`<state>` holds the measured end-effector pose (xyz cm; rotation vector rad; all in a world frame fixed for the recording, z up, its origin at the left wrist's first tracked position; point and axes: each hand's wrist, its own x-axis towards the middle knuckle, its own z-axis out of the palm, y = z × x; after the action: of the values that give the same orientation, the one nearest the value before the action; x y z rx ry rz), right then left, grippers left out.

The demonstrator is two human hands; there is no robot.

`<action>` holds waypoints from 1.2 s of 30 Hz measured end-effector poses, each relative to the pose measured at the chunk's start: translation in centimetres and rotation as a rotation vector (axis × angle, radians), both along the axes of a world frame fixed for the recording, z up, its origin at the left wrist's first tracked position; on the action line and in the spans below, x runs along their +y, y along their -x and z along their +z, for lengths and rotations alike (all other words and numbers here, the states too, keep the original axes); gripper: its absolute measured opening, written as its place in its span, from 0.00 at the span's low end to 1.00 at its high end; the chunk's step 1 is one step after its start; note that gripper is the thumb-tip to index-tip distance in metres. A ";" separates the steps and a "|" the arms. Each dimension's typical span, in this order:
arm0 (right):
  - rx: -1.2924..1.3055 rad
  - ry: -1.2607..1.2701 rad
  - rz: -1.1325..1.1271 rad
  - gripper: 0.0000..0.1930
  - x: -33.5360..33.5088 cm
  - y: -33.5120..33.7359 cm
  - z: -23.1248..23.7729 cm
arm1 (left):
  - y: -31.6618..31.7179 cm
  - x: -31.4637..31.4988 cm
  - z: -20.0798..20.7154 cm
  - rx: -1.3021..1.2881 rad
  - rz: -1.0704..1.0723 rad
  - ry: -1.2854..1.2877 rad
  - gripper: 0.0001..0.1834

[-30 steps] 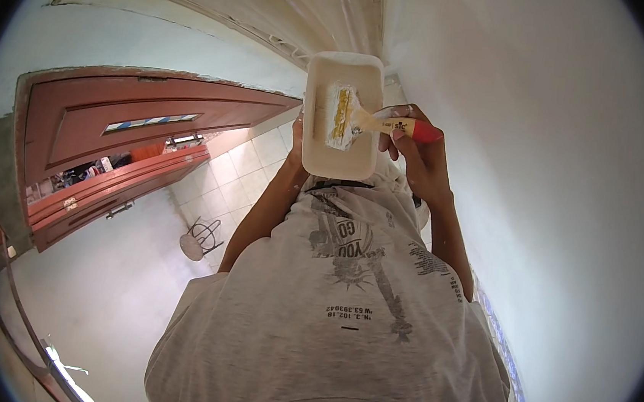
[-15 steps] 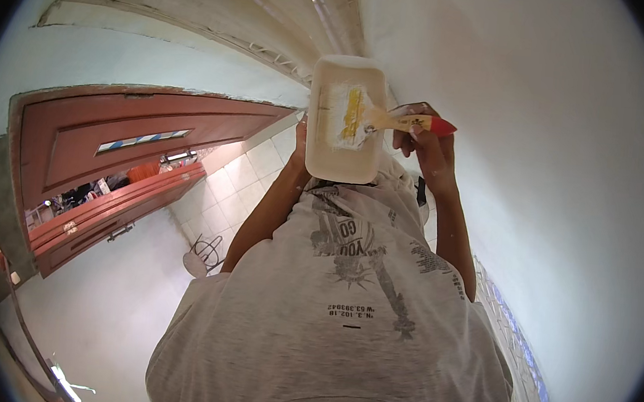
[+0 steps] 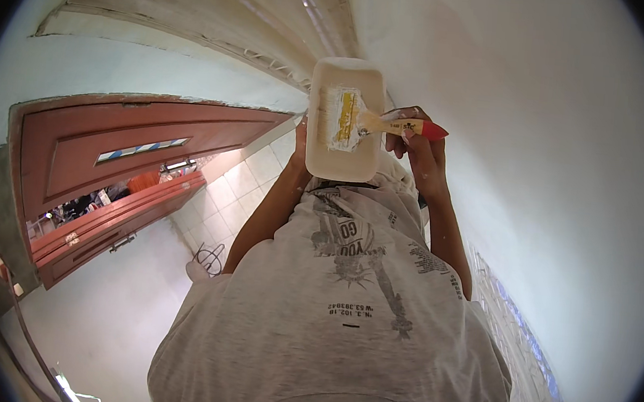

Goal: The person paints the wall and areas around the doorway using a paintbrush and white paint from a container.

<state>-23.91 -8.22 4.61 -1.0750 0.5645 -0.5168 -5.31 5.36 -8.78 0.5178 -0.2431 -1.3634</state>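
Observation:
My left hand [image 3: 301, 139] grips the left side of a cream-coloured plastic container [image 3: 340, 166] held up in front of my shirt; most of its fingers are hidden behind the container. Off-white paint coats the inside. With closed fingers, my right hand [image 3: 417, 149] holds a paintbrush [image 3: 406, 127] by its wooden handle, which ends in a red tip. White paint covers the bristle end, which lies over the container beside a yellow patch. Whether the bristles press on the container's bottom, I cannot tell.
A pale wall [image 3: 557, 145] rises close on my right. To the left, a reddish-brown door [image 3: 74, 149] stands ajar, with cluttered things beyond it. White floor tiles [image 3: 234, 193] and a coiled dark wire [image 3: 210, 258] show lower left. Beige sheeting [image 3: 224, 9] hangs at the top.
The brush and my right hand have shifted slightly left, bringing the bristle end further over the container. The container stays nearly in place.

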 end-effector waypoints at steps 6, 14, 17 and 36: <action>-0.113 -0.121 -0.099 0.17 -0.2 0.9 0.2 | 0.0 -0.1 1.3 0.149 -0.043 -0.047 0.46; 0.053 0.139 -0.176 0.10 -0.8 1.7 2.8 | 0.0 0.0 -0.2 0.005 0.008 -0.010 0.38; 0.103 0.345 -0.209 0.09 -0.1 0.4 4.7 | 0.2 -0.4 -0.1 0.137 -0.002 -0.032 0.34; 0.019 0.161 -0.225 0.19 -2.7 0.2 4.0 | 0.1 0.0 0.4 0.008 0.075 -0.080 0.43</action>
<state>-24.09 -10.90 8.63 -1.1769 0.6738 -0.7589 -5.43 5.37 -8.37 0.5827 -0.1616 -1.3061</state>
